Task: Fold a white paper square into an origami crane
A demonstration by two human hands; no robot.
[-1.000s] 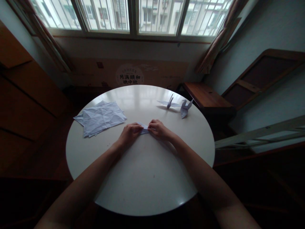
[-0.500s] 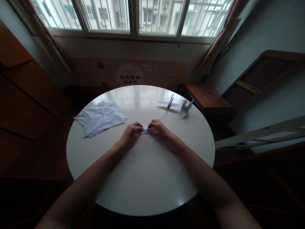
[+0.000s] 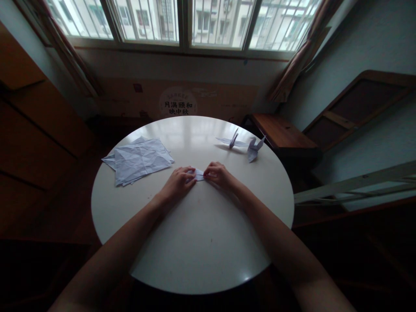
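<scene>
We see only part of the folded paper (image 3: 199, 175), since the left hand (image 3: 178, 180) and the right hand (image 3: 219, 174) cover its ends; its finer creases are too small for us to tell. In the paper pile (image 3: 143, 161), the lower sheets are mostly hidden. The top edge cuts off our window (image 3: 184, 24).

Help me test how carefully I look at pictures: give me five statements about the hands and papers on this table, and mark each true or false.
1. The left hand touches the small folded paper. True.
2. The right hand is holding a paper crane. False: its fingers are at the folded paper.
3. Two paper cranes stand beyond the right hand. True.
4. The creased sheets lie beside the cranes. False: they lie on the table's left side.
5. The table has a rounded edge. True.
</scene>
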